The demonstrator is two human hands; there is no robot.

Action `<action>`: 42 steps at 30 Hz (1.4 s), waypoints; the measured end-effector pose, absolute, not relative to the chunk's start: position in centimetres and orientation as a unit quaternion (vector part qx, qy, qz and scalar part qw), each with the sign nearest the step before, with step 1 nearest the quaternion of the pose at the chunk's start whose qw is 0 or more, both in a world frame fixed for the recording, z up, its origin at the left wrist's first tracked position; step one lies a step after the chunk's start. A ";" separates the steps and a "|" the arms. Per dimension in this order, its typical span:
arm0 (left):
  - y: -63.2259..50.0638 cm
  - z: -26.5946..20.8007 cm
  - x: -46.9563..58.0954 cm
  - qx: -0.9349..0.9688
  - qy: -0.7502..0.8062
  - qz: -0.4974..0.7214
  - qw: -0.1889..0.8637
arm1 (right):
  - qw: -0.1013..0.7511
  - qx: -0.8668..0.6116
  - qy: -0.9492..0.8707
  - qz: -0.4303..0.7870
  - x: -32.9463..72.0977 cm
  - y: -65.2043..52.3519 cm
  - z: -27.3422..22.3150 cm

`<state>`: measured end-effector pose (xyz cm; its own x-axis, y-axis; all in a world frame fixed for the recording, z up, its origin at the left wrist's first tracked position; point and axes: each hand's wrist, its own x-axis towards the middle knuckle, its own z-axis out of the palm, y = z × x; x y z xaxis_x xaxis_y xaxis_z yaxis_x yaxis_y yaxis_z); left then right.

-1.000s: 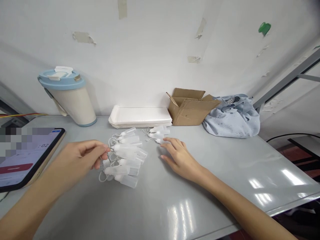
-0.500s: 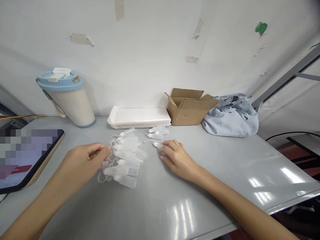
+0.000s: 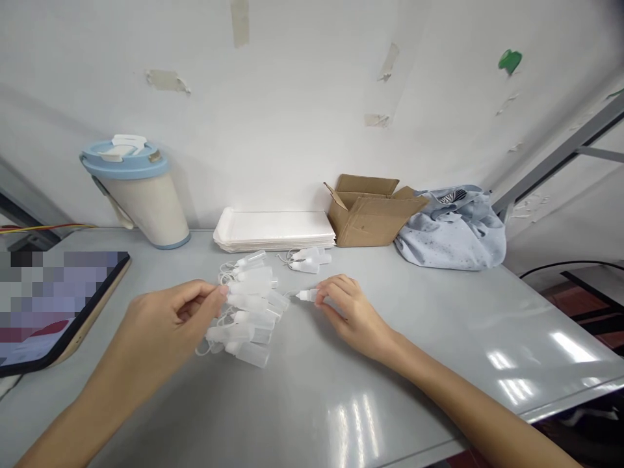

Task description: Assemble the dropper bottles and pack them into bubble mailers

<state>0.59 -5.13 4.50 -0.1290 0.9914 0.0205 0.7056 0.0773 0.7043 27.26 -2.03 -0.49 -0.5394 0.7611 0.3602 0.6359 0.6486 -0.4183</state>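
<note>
Small translucent squeeze bottles (image 3: 248, 354) with narrow nozzles and thin cap loops lie in an overlapping heap left of centre. At the heap's left side is my left hand (image 3: 180, 309), thumb and forefinger pinched by a bottle's nozzle end; whatever is between the fingertips is hidden. My right hand (image 3: 348, 309) is closed on another squeeze bottle (image 3: 307, 296), its nozzle pointing left. The fingers cover the rear of that bottle. Behind it lies a smaller group of squeeze bottles (image 3: 307, 265), touched by neither hand.
A stack of white padded envelopes (image 3: 273, 227) rests against the wall, beside an open cardboard box (image 3: 375, 218) and a bundled pale-blue cloth (image 3: 453, 234). To the left are a cream tumbler (image 3: 151, 208) with a blue lid and a tablet (image 3: 63, 312). The grey table (image 3: 292, 409) is glossy.
My right fingers have closed around the single bottle, which now lies slightly nearer me and straighter. My left fingertips have shifted a little right along the heap. The view has shifted slightly.
</note>
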 end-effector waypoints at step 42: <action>-5.6 2.8 2.2 0.579 0.551 0.222 0.558 | 0.381 -0.278 -0.878 0.083 26.0 -5.1 1.0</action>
<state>2.18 -5.64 2.77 0.2937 0.8865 -0.3576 0.3912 0.2298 0.8911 26.01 -5.13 0.95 -0.5548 0.5515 0.6230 0.4250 0.8315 -0.3576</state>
